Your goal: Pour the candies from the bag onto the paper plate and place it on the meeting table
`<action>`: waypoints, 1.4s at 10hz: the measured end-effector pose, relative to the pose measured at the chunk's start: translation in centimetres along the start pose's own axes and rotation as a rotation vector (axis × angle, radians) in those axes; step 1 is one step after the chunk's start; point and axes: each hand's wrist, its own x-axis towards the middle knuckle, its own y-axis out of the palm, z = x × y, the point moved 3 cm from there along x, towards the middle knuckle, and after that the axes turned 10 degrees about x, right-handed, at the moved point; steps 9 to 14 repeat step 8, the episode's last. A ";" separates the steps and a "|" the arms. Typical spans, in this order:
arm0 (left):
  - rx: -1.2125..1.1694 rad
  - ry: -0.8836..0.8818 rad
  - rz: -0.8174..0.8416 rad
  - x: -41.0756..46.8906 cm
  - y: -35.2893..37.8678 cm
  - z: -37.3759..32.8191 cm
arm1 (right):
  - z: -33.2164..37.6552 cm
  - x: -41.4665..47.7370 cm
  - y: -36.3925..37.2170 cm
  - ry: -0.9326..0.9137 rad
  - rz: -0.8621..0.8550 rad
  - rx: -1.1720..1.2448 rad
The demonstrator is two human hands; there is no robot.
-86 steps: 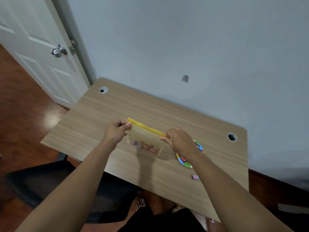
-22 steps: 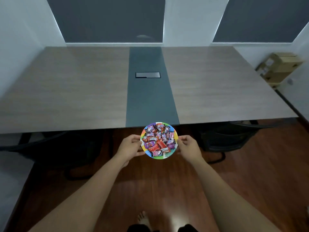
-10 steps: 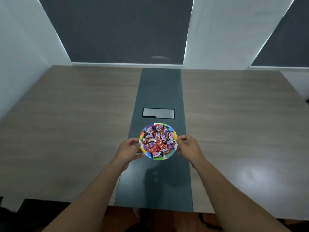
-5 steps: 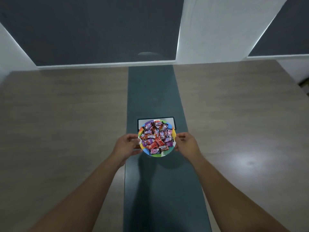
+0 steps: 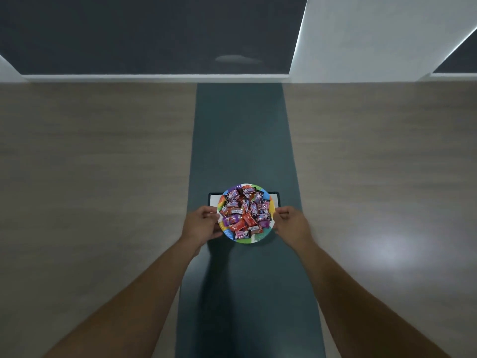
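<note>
A round paper plate [image 5: 258, 238] with a rainbow-coloured rim carries a heap of wrapped candies [image 5: 245, 213] in red, purple and black. It sits low over the dark centre strip of the meeting table [image 5: 103, 164], partly covering a rectangular cable hatch [image 5: 275, 198]. My left hand [image 5: 201, 226] pinches the plate's left rim and my right hand [image 5: 290, 223] pinches its right rim. Whether the plate rests on the table I cannot tell. The candy bag is out of view.
The table has wood-grain halves on either side of the dark green strip [image 5: 240, 138]. Beyond its far edge stand a dark panel [image 5: 144, 34] and a white wall column [image 5: 374, 34]. A light glare lies on the right half [image 5: 387, 254].
I have carried the plate from the small desk to the meeting table. Over the last second it moved forward along the centre strip and down, until it overlaps the cable hatch.
</note>
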 end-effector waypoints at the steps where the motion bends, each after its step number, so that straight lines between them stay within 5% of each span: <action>1: 0.045 -0.018 -0.014 2.6 0.7 -0.1 | -0.3 2.3 0.6 0.014 -0.003 -0.022; 14: 0.111 -0.029 -0.020 6.3 0.2 2.1 | -2.4 4.6 2.6 0.032 -0.060 -0.144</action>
